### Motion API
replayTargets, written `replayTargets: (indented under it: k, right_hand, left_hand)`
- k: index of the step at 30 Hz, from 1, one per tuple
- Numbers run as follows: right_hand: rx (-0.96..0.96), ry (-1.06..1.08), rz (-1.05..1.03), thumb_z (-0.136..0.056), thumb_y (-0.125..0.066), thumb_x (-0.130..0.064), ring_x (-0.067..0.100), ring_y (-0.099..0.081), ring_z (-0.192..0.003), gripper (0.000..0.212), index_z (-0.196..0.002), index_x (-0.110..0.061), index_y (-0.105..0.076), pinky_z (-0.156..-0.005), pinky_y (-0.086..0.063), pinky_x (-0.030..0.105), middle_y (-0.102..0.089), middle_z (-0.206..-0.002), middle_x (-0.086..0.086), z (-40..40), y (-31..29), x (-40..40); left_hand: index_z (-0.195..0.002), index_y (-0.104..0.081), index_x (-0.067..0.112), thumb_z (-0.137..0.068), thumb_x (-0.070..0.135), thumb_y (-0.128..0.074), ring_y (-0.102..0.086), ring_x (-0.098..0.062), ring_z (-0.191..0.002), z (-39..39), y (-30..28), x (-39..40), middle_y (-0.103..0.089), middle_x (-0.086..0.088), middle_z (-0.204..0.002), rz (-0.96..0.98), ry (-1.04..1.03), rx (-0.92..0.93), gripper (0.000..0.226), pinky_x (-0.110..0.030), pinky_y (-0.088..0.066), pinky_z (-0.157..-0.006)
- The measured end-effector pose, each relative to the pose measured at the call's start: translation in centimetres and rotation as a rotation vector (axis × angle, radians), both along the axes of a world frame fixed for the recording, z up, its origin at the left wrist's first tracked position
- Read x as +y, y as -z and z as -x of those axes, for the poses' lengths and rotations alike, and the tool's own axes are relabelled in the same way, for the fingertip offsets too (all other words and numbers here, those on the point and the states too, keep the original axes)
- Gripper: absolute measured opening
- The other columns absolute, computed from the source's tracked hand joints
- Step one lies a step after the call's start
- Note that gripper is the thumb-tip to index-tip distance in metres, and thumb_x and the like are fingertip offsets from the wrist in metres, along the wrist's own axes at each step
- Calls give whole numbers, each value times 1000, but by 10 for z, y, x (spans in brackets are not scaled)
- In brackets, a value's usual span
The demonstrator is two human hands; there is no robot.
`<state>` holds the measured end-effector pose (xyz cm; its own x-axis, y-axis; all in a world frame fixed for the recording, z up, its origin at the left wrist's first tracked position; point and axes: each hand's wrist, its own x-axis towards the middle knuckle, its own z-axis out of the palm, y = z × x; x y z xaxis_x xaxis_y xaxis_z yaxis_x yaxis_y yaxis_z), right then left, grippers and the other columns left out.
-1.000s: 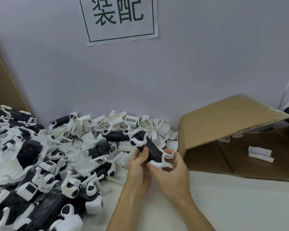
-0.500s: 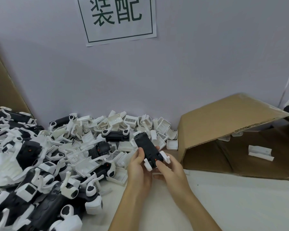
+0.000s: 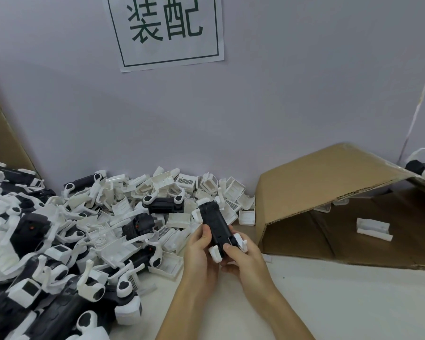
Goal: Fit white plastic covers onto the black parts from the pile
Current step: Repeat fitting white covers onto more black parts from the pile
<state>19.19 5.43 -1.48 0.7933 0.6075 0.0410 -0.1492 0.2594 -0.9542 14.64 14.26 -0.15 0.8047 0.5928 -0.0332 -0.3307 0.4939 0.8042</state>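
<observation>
Grip: both hands, left hand (image 3: 198, 251) & right hand (image 3: 243, 260), clasp black part (image 3: 215, 223).

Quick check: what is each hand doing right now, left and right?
Left hand: grips the black part from the left side, thumb on top.
Right hand: grips the same black part at its near end.
</observation>
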Motion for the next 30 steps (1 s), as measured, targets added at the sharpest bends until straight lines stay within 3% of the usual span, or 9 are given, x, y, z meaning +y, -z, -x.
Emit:
replayTargets:
  k: [4, 8, 12, 17, 22, 30]
  right_hand:
    - [-38, -9, 13, -95, -49, 6, 10, -63, -67, 39, -113, -24, -67, -64, -52, 25, -71, -80, -5, 1, -1, 0]
    - [-69, 46, 35, -95, -49, 3, 10, -62, -68, 35, -109, -23, -68, -63, -53, 26, -70, -82, 1, 2, 0, 0]
    - [-104, 97, 50, -96, -48, 0, 11, -60, -63, 34, -105, -28, -67, -57, -52, 24, -68, -81, 0, 2, 0, 0]
    - [-54, 55, 22, -98, -55, -8, 13, -63, -68, 25, -110, -27, -66, -61, -51, 29, -71, -85, 2, 2, 0, 0]
    - [-20, 24, 15, -98, -52, 0, 13, -64, -69, 31, -111, -24, -66, -60, -52, 26, -71, -92, 5, 1, 0, 1]
    - [-13, 1, 3, -94, -51, 1, 8, -59, -61, 33, -111, -20, -68, -58, -51, 22, -71, -75, -4, 2, 0, 0]
  left_hand:
    - [-112, -67, 1, -86, 29, -54, -68, -34, -69, 1, -2, 0, -70, -25, -95, 9, -4, -13, 40, -30, -49, -44]
    - [-111, -65, -2, -97, 27, -49, -65, -34, -68, 2, -2, -1, -69, -25, -93, -63, 7, 26, 35, -28, -44, -43]
    - [-108, -64, 1, -88, 32, -53, -62, -33, -69, 2, -5, -1, -68, -21, -86, -125, 11, 18, 38, -29, -41, -43]
    - [-109, -63, -3, -97, 24, -48, -66, -30, -63, 2, -4, 0, -68, -24, -87, -85, 4, -2, 32, -29, -47, -44]
    - [-108, -65, -1, -100, 24, -46, -63, -29, -58, 1, -3, 0, -67, -23, -86, -48, -21, 45, 32, -27, -45, -42]
    - [-101, -68, 2, -97, 27, -48, -63, -29, -59, 2, -6, -1, -71, -22, -87, -38, -41, 56, 32, -26, -39, -40]
